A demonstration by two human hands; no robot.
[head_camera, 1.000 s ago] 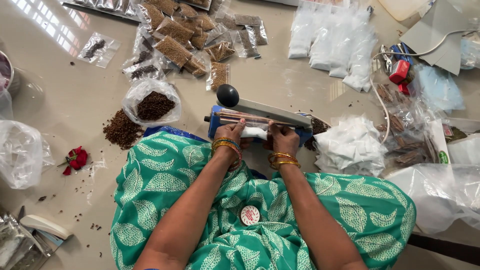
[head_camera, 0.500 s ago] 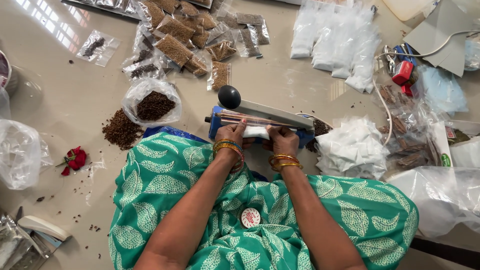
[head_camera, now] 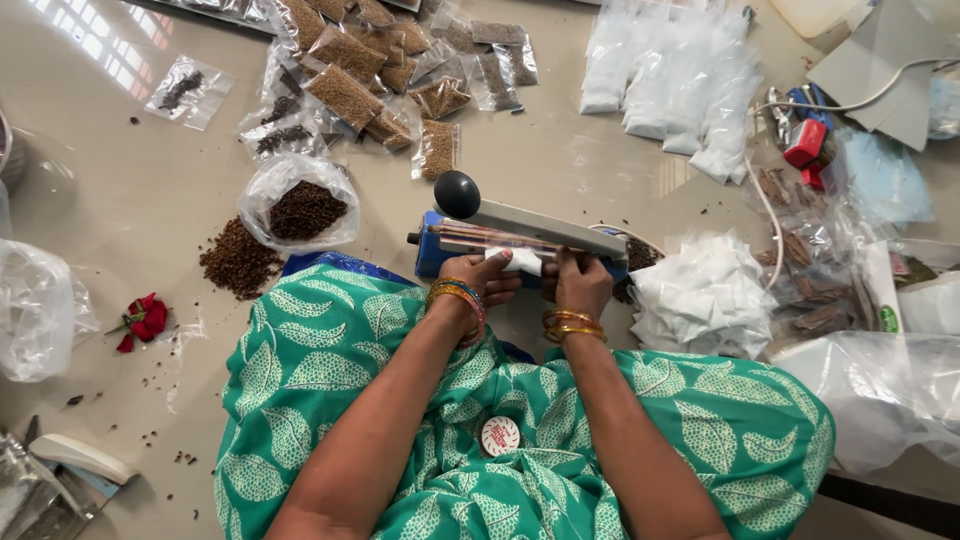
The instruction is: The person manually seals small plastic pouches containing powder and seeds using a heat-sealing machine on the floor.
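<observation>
The small white pouch sits at the front edge of the blue heat sealer, under its raised arm. Your left hand and right hand each pinch one end of it. A pile of empty white pouches lies just right; loose cloves lie left.

Home packing floor (heat sealer, spice packets)
</observation>
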